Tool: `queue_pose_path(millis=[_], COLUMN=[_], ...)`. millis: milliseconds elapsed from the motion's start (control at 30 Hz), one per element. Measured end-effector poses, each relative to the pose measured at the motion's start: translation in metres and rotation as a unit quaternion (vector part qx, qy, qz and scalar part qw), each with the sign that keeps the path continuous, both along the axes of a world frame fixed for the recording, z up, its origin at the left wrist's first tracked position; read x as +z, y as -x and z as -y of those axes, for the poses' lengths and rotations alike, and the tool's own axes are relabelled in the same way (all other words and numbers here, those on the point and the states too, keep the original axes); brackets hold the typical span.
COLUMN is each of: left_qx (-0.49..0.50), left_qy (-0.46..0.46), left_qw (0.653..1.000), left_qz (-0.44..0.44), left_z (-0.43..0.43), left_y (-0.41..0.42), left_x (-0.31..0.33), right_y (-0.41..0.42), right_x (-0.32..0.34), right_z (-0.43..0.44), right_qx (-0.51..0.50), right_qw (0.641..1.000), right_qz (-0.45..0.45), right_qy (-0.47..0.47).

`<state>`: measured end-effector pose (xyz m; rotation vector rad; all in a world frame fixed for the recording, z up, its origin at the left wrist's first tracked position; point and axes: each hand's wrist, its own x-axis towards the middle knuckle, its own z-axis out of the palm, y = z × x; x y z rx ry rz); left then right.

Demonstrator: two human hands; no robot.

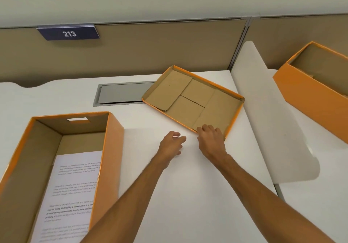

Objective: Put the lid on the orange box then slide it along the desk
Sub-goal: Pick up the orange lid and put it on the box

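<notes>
An open orange box (111, 148) stands at the near left of the white desk, with printed white sheets (75, 195) lying inside it. Its orange lid (190, 99) lies upside down further back, brown cardboard inside facing up. My right hand (211, 139) rests on the lid's near corner, fingers curled over the rim. My left hand (172, 144) hovers just left of it over the desk, fingers loosely apart and holding nothing.
A second open orange box (308, 92) sits on the neighbouring desk at the right, behind a low white divider (267, 111). A grey cable hatch (124, 94) lies in the desk beside the lid. A beige partition with a "213" sign (69, 33) closes the back.
</notes>
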<state>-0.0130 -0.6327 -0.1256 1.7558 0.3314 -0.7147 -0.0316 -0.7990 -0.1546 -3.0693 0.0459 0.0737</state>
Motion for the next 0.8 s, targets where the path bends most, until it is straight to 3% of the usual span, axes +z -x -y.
queue_pose_path(millis=[167, 567, 700, 800], left_qx=[-0.001, -0.086, -0.088, -0.078], left_qy=[0.003, 0.013, 0.057, 0.082], left_qw=[1.000, 0.994, 0.991, 0.989], left_qz=[0.004, 0.065, 0.087, 0.094], left_z=[0.001, 0.006, 0.004, -0.002], left_y=[-0.006, -0.017, -0.016, -0.016], left_x=[0.003, 0.036, 0.055, 0.067], right_y=[-0.005, -0.009, -0.002, 0.007], right_x=[0.000, 0.059, 0.095, 0.122], right_z=[-0.001, -0.005, -0.011, -0.014], right_qx=[0.014, 0.019, 0.013, -0.013], right_qw=[1.000, 0.967, 0.950, 0.926], right_qz=[0.016, 0.240, 0.279, 0.294], right_qy=[0.006, -0.082, -0.142, -0.238])
